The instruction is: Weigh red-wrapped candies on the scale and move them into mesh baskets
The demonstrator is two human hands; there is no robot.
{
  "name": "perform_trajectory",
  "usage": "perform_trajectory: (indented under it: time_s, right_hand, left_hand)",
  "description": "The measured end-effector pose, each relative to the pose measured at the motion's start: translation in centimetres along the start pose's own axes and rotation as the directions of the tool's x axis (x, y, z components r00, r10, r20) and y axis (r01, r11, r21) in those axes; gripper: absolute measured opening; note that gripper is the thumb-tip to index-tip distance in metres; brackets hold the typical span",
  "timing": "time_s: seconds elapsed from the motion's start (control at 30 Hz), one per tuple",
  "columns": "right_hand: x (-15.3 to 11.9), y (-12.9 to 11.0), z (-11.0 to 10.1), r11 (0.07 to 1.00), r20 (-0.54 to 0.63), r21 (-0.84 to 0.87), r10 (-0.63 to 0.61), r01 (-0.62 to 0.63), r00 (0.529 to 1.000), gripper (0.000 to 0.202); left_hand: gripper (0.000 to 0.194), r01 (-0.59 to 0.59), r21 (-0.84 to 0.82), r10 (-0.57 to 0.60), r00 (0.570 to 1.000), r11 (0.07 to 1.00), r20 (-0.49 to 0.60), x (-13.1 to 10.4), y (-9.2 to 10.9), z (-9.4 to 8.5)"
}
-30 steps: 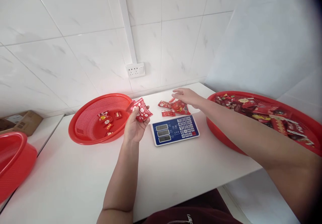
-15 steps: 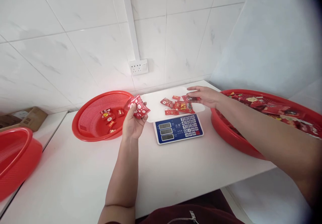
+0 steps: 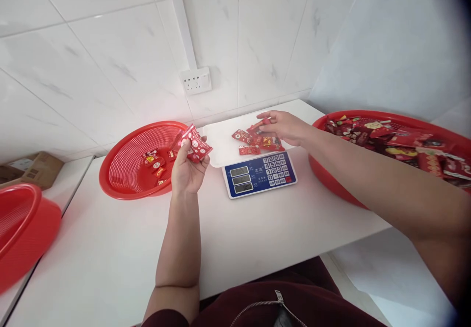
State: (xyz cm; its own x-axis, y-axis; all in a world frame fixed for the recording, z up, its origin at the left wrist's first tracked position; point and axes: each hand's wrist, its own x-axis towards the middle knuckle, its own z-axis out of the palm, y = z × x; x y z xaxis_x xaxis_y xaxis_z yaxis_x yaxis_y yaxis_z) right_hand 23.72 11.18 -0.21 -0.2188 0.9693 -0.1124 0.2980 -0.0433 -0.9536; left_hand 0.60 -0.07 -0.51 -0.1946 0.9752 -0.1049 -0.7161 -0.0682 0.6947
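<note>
My left hand [image 3: 188, 167] is closed around several red candy packets [image 3: 196, 145], the front one patterned with white dots. It is beside the right rim of a red mesh basket [image 3: 123, 143] with a few wrapped candies [image 3: 152, 160] inside. My right hand [image 3: 281, 127] reaches over the white pan [image 3: 217, 148] of a digital scale, its fingers closed on a small red candy packet [image 3: 264, 122], partly hidden. More red packets [image 3: 248, 149] lie under and beside those fingers. The scale's blue keypad panel [image 3: 259, 175] faces me.
At right, a large red basket [image 3: 331, 185] is full of mixed candy packets [image 3: 379, 131], under my right forearm. Another red basket [image 3: 47, 224] and a cardboard box [image 3: 42, 170] stand at left. A tiled wall with a socket [image 3: 196, 81] backs the white table [image 3: 235, 238].
My right hand has moved slightly left over the pan and gathered its fingers at the packets. My left hand keeps its packets. The whole view has shifted a little.
</note>
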Motion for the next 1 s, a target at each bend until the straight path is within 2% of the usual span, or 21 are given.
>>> perform_trajectory:
  time_s: [0.07, 0.13, 0.23, 0.33, 0.47, 0.57, 0.87, 1.0]
  right_hand:
    - [0.0, -0.4, 0.4, 0.989, 0.022, -0.127, -0.068, 0.070, 0.997, 0.055]
    - [-0.1, -0.4, 0.2, 0.933, 0.047, -0.330, -0.137, 0.145, 0.989, 0.063]
    - [-0.5, 0.2, -1.0, 0.770, 0.104, -0.605, -0.174, 0.201, 0.979, 0.066]
    - [-1.2, 1.4, -2.8, 0.615, 0.183, -0.752, -0.153, 0.238, 0.971, 0.068]
    - [-2.1, 3.3, -4.6, 0.497, 0.284, -0.806, -0.151, 0.321, 0.947, 0.067]
    - [-2.3, 4.7, -5.1, 0.472, 0.260, -0.830, -0.143, 0.297, 0.955, 0.068]
    - [-2.1, 5.5, -4.3, 0.472, 0.223, -0.839, -0.158, 0.272, 0.962, 0.057]
    - [-2.2, 5.3, -3.9, 0.409, 0.261, -0.857, -0.184, 0.315, 0.948, 0.049]
  left_hand:
    - [0.025, 0.006, 0.012, -0.006, 1.000, 1.000, -0.004, 0.1, -0.2, 0.1]
    - [0.026, 0.013, 0.016, -0.013, 1.000, 1.000, -0.010, 0.1, -0.3, 0.1]
    - [0.027, 0.015, 0.012, -0.015, 1.000, 1.000, -0.011, 0.2, -0.3, 0.1]
    - [0.025, 0.013, 0.007, -0.013, 1.000, 1.000, -0.009, 0.4, -0.3, 0.0]
    - [0.026, 0.023, 0.001, -0.023, 1.000, 1.000, -0.009, 0.6, -0.5, -0.2]
    - [0.026, 0.026, 0.003, -0.026, 1.000, 1.000, -0.013, 0.7, -0.8, -0.1]
    - [0.020, 0.049, 0.043, -0.047, 0.998, 0.998, -0.045, 1.0, -1.5, -0.1]
    - [0.021, 0.055, 0.041, -0.053, 0.997, 0.998, -0.050, 1.1, -1.6, -0.1]
